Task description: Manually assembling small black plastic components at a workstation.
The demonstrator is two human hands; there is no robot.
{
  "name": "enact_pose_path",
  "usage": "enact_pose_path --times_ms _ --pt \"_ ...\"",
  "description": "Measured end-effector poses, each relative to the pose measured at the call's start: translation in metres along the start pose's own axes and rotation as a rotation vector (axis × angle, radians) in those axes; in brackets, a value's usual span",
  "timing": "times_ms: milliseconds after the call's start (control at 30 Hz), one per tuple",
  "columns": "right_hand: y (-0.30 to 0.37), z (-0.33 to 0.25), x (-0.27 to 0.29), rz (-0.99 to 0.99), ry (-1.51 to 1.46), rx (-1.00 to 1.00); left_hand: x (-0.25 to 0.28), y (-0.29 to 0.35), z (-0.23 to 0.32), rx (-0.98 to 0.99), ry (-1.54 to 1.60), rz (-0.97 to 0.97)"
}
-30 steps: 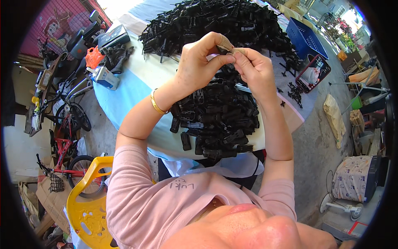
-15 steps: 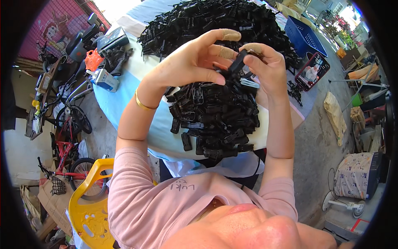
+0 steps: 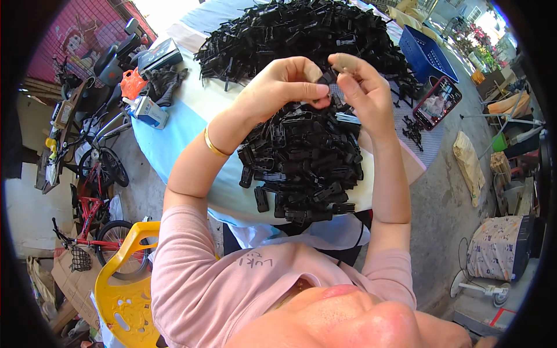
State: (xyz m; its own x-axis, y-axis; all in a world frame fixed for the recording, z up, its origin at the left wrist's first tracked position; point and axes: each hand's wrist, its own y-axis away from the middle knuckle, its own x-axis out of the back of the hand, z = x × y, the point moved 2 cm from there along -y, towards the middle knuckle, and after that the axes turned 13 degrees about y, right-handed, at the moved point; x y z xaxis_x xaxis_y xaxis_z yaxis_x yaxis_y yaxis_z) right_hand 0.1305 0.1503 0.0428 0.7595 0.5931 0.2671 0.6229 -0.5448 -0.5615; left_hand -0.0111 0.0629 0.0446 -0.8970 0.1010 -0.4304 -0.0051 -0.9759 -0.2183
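Above the table, my left hand (image 3: 293, 84) is closed in a pinch around a small black plastic clip (image 3: 328, 77). My right hand (image 3: 366, 93) is close on its right, with thumb and bent fingertips drawn together; any small piece between them is too hidden to make out. Bandages wrap some fingertips. Below both hands lies a near heap of black plastic clips (image 3: 301, 165). Beyond them spreads a larger heap of thin black plastic parts (image 3: 296, 37). A pale blue-white flat thing (image 3: 348, 118) lies beneath my right hand.
A blue plastic basket (image 3: 428, 55) stands at the far right, near a propped phone (image 3: 438, 103) and a few scattered black pieces (image 3: 413, 130). At left are a small blue-white carton (image 3: 148, 112), an orange bag (image 3: 133, 84) and a dark box (image 3: 158, 56). A yellow chair (image 3: 125, 290) is beside me.
My left fingers have curled in and closed on the clip, which my right hand gripped before. The left forearm has shifted slightly right. The clip sits a little lower and left.
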Motion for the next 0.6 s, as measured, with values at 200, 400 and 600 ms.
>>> enact_pose_path --times_ms 200,400,600 --pt "0.006 0.004 -0.006 0.003 0.107 -0.055 -0.002 0.001 -0.001 -0.252 -0.424 0.147" --pt "0.008 -0.004 -0.010 0.003 0.135 -0.117 -0.006 0.006 0.001 -0.319 -0.453 0.126" --pt "0.009 -0.006 -0.012 0.000 0.181 -0.083 -0.002 0.005 -0.006 -0.419 -0.442 0.129"
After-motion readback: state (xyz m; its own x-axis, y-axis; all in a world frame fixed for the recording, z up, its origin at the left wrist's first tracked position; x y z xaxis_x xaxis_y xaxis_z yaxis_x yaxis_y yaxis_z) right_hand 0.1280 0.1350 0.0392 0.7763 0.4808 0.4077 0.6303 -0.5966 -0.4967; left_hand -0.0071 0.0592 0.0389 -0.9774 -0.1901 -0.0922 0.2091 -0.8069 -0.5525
